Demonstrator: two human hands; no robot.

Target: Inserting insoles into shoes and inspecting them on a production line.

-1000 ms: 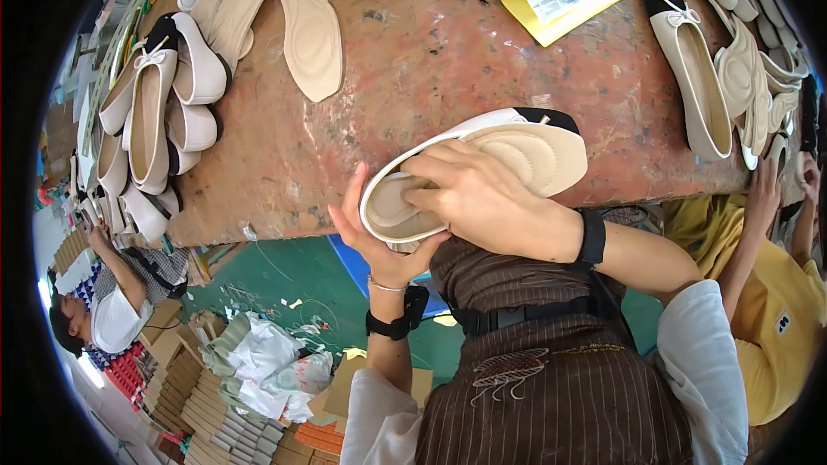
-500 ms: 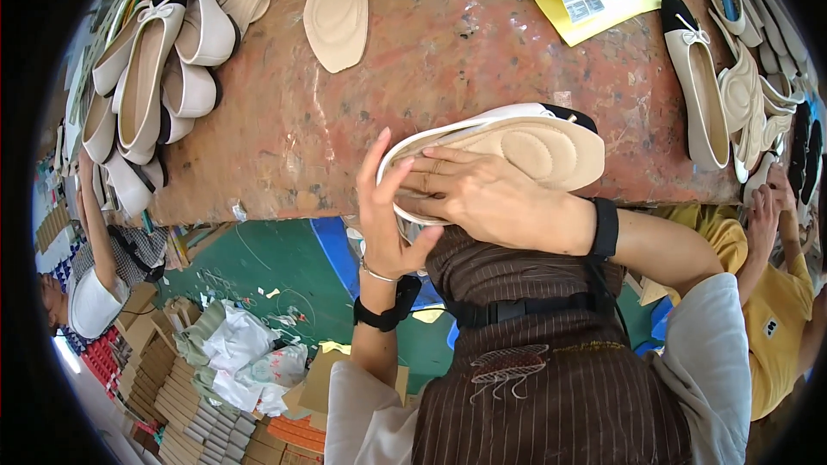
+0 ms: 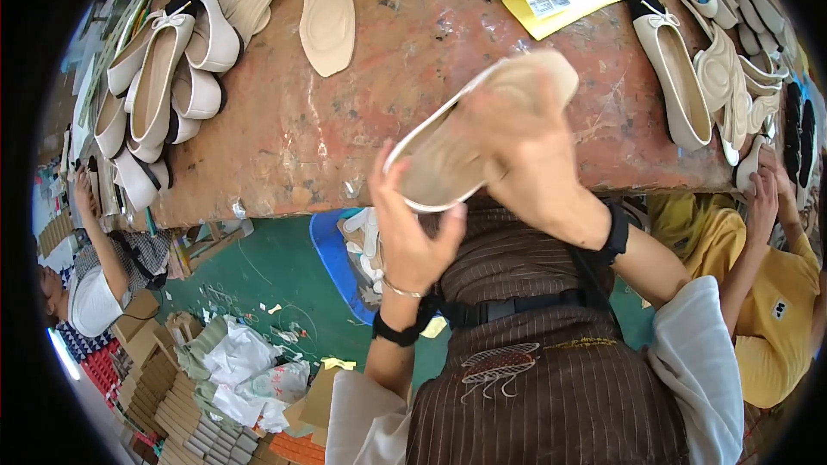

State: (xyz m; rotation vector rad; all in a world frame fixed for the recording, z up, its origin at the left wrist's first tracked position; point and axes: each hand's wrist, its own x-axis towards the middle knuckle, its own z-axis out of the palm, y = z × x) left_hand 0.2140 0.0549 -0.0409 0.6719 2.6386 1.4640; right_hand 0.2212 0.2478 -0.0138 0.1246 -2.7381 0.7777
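Note:
My left hand (image 3: 415,245) grips a white ballet flat (image 3: 407,151) by its heel end, fingers along the outer side and thumb at the near rim. Against the shoe's opening lies a beige insole (image 3: 556,76), its broad end sticking out at the upper right. My right hand (image 3: 538,168) is over the insole, touching it; motion smears its fingers, so their grip is unclear. The shoe's toe is hidden behind the insole and hand. Both are held above the near edge of the worktable (image 3: 284,142).
Several similar flats (image 3: 155,77) are piled at the left, near loose insoles (image 3: 327,13). Another flat (image 3: 676,69) and more insoles (image 3: 715,77) lie at the right. A yellow sheet (image 3: 547,26) is at the back. Co-workers sit at the left (image 3: 99,284) and right (image 3: 771,293).
The shoe and insole have tilted, their front end swinging up and away. My right hand has moved from the heel end toward the insole's broad end. My left hand still holds the heel.

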